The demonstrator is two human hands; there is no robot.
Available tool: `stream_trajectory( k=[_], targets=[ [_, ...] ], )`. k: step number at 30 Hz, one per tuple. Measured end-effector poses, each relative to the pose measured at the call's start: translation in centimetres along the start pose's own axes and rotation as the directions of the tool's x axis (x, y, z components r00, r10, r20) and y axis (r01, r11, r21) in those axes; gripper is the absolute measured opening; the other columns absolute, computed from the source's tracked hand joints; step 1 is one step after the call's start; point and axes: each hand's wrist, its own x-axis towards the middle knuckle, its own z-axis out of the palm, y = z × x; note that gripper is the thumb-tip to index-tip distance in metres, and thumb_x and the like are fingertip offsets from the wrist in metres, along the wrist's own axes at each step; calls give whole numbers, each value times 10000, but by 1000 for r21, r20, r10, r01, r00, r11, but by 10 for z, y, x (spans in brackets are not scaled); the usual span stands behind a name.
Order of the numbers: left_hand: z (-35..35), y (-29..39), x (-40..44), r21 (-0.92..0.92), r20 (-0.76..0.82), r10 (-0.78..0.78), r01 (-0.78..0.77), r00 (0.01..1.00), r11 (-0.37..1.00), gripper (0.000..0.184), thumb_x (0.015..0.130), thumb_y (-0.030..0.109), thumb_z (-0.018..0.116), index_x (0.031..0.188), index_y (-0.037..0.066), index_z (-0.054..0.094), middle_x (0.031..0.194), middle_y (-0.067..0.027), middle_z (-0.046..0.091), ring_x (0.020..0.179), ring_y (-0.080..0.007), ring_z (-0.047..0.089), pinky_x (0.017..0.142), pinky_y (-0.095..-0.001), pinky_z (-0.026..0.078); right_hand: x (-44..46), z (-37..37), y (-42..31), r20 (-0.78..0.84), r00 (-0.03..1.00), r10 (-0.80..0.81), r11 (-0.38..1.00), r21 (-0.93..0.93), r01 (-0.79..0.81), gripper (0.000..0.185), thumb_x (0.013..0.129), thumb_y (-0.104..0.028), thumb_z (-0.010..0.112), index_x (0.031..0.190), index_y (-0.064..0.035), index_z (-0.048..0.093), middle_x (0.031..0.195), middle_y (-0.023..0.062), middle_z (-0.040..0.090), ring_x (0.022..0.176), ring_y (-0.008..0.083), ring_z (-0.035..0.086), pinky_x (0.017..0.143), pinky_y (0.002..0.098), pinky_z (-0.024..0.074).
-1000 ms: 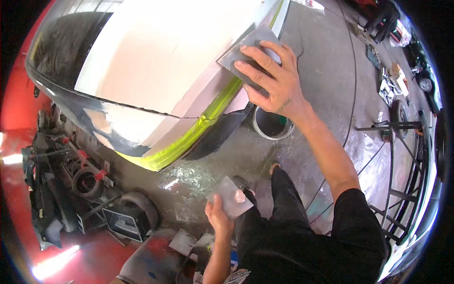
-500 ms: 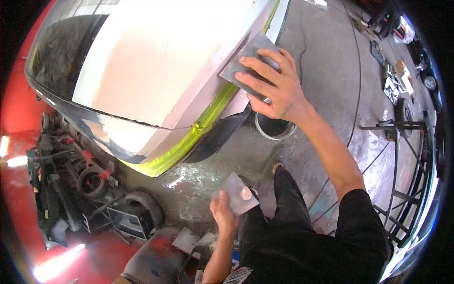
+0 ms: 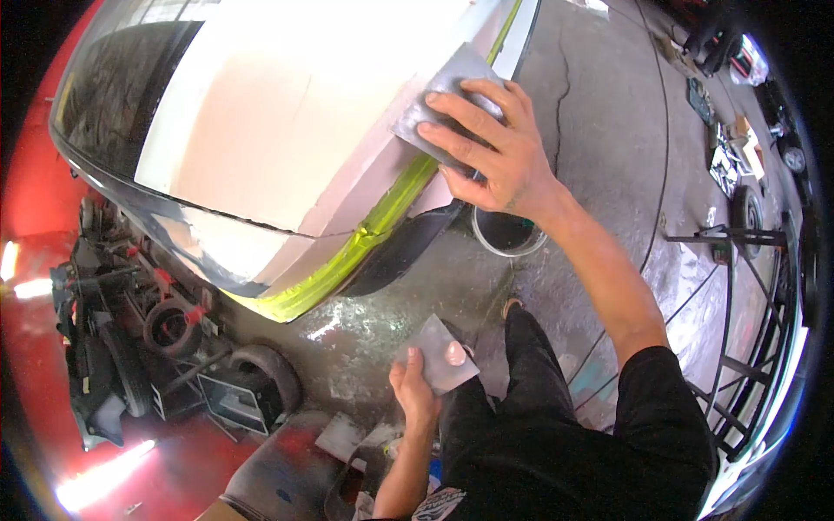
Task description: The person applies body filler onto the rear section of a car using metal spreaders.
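My right hand (image 3: 499,152) presses a flat grey plate (image 3: 465,68) against the side of a car body, its fingers spread over the plate. Under it runs a strip of yellow-green tape (image 3: 382,217) along the panel's lower edge. The car's panel (image 3: 252,122) is white with a large pinkish filled area. Low in the view, my left hand (image 3: 414,386) grips a second grey plate (image 3: 434,360), thumb on top. A small pink blob of paste (image 3: 455,352) lies on that plate.
A bucket (image 3: 508,233) stands on the floor below the right hand. Tyres (image 3: 265,373) and dark car parts lie at the lower left. A black metal frame (image 3: 738,234) stands at the right, with boxes (image 3: 747,148) and tools beyond it.
The right hand and its plate have shifted slightly left and up along the panel's edge. The left hand still holds its plate, a little further right in view than at first.
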Motion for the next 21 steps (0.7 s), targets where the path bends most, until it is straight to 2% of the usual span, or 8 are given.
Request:
stream_trajectory(
  k=[6,11,14,21],
  targets=[
    [1,1,-1,51,4,15,-16,1000,999,283,1054,210,597,1137,-61,608,1049,-149,700,891,-205,687,778,-348,577,-26,-7,6,74,997,27,999,-41,-24,463,721,-219,770,1181,-197,721,1385,-17,612,1264,291,519,1062,553,362],
    [3,-4,-3,76,-72,7,-2,997,997,261,1054,215,598,1099,-42,599,1024,-134,693,882,-196,683,768,-339,576,-9,-12,1,-8,1000,3,1000,-19,-3,452,734,-226,770,1183,-200,726,1393,-17,609,1257,296,529,1072,550,360],
    [3,-5,-3,84,-56,-5,10,998,996,298,1053,226,594,1159,-53,592,1047,-137,683,912,-214,682,799,-361,575,6,-4,2,-41,999,-25,1000,-12,24,453,730,-221,783,1179,-197,728,1393,-18,609,1254,293,533,1070,548,364],
    [2,-9,0,49,9,-1,1,1000,999,300,1052,232,599,1162,-47,594,1064,-141,690,913,-225,689,809,-365,582,1,7,6,-57,998,-34,999,-5,33,457,714,-213,801,1164,-188,725,1375,-22,612,1246,296,536,1031,545,392]
  ],
)
